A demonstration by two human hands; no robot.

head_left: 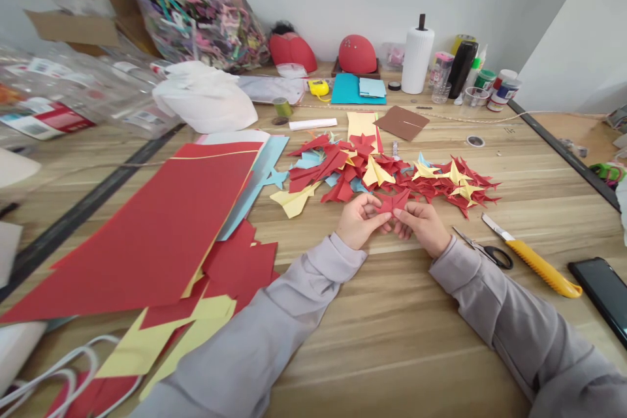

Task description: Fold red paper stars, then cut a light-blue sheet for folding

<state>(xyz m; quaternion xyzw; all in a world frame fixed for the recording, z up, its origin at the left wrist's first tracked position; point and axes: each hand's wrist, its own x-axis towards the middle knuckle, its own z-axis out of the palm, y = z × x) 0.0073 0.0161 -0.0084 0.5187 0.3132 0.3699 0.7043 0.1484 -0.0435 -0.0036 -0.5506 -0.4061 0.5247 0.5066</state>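
Note:
A small folded red paper piece (393, 201) is pinched between my two hands, above the wooden table. My left hand (360, 219) grips its left side with thumb and fingers. On the other side my right hand (422, 225) holds it, thumb on the front edge. Just beyond lies a heap of folded red, yellow and blue paper (343, 166). A second heap of red paper stars (441, 186), topped by a few yellow ones, lies to its right. One yellow folded piece (295, 201) rests left of my hands.
Large red sheets (161, 228) and cut strips lie at the left. Scissors (490, 251), a yellow-handled cutter (543, 268) and a phone (600, 294) are at the right. A white bottle (417, 59), jars and a bag of colourful scraps (200, 16) stand at the back.

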